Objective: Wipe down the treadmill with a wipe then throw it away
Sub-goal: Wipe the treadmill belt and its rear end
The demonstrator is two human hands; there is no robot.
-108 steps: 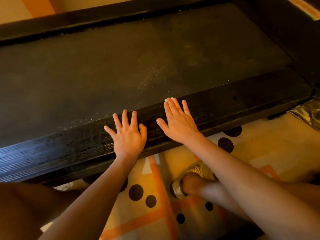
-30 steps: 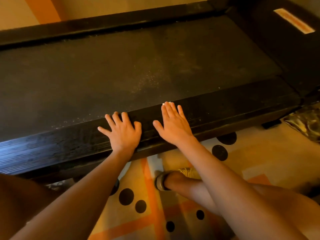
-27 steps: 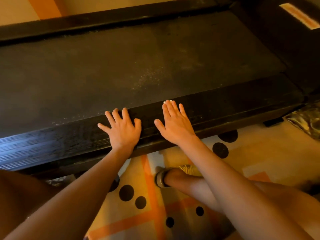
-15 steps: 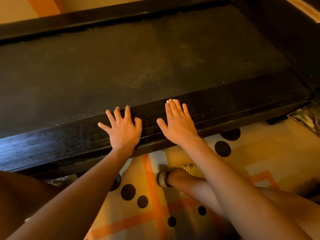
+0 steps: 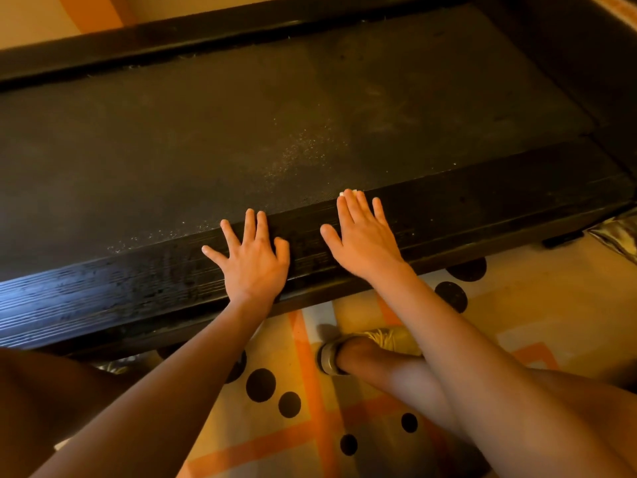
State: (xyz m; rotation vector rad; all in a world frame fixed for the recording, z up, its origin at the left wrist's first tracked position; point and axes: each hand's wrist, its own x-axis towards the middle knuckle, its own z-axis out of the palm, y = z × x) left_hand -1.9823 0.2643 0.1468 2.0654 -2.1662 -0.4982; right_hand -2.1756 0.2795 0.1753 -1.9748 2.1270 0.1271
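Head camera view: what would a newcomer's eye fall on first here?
Two bare hands, the left hand and right hand, lie flat side by side on the black treadmill's near rail. Beyond them pale specks dust the belt, and a bit of white peeks out from under the right hand. Below, a mat with orange stripes and black dots covers the floor.

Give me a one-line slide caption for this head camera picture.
Left hand and right hand lie flat on the treadmill rail; pale specks dot the belt.
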